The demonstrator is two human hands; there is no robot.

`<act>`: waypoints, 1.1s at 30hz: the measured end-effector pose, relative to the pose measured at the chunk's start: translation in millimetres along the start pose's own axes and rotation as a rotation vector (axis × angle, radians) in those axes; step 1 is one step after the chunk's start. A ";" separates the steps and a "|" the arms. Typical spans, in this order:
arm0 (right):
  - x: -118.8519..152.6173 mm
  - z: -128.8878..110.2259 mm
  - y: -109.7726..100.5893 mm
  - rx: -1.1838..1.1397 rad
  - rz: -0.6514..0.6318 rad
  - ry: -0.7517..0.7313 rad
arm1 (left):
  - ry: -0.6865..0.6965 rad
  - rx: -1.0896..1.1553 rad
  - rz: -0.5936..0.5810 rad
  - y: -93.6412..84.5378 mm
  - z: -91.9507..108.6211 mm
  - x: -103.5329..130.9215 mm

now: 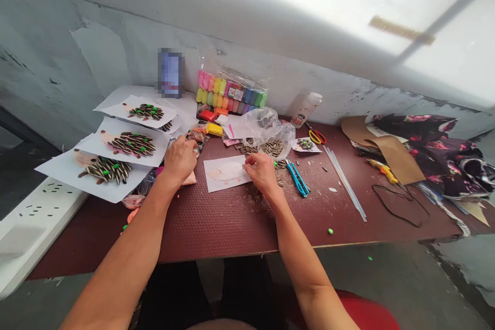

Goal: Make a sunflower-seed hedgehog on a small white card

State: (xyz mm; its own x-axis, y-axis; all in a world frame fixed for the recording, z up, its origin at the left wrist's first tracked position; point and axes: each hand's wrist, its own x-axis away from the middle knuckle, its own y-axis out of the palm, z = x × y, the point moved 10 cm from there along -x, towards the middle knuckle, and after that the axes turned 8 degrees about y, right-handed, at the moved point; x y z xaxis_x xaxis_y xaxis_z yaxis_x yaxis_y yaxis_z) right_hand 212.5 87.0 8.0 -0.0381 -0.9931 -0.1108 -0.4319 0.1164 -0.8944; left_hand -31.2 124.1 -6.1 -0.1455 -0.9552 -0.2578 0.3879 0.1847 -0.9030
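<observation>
Poised with right hand (260, 169) near-pinched at card (213, 184), left hand (180, 161) half-curled by bagged clay (198, 137), nearer desk's (220, 232) left edge, can't tell either grip

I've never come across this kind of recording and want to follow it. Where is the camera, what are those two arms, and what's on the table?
There is no machine here: the arms are a person's own, bare-handed. The single picture comes from a camera worn on that person's head, looking forward and down.

On the dark red table, a white card bearing a pale shape lies between the hands. The right hand is at the card's right end, and the left hand is by some small packets. Whether either holds anything is too hidden to tell.

Around them are striped seeds, a blue cutter, scissors and, at left, sheets with seed-covered hedgehogs.
</observation>
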 end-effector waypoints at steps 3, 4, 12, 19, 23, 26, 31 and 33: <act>2.6 -7.5 6.1 0.073 -0.019 -0.013 | -0.035 -0.047 -0.049 1.9 -2.8 1.2; 3.5 -9.9 8.3 0.094 -0.028 -0.019 | -0.044 -0.063 -0.056 1.3 -2.7 1.5; 10.5 -18.2 16.9 0.251 -0.140 -0.012 | -0.017 -0.139 -0.119 0.8 6.2 1.9; 22.3 -17.7 11.6 0.251 -0.178 -0.020 | -0.039 -0.117 -0.012 -18.6 8.8 4.5; 23.0 -15.3 11.9 0.209 -0.150 -0.019 | 0.075 -0.034 0.065 -21.7 24.1 1.3; 21.2 -14.9 13.0 0.194 -0.131 -0.018 | 0.301 0.137 -0.010 -2.1 57.0 3.2; 20.3 -15.7 14.0 0.188 -0.108 -0.036 | 0.571 0.222 -0.215 34.7 108.5 26.9; 20.8 -14.6 13.9 0.182 -0.098 -0.033 | 0.578 0.167 -0.259 41.2 114.0 32.6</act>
State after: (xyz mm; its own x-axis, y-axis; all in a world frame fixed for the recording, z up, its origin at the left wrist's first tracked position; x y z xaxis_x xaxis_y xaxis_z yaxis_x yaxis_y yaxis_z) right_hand 192.5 67.8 -0.5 0.0273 -0.9992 -0.0309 -0.2617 0.0227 -0.9649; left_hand 83.8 74.2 -12.6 -0.7010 -0.6771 -0.2239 0.4035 -0.1178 -0.9074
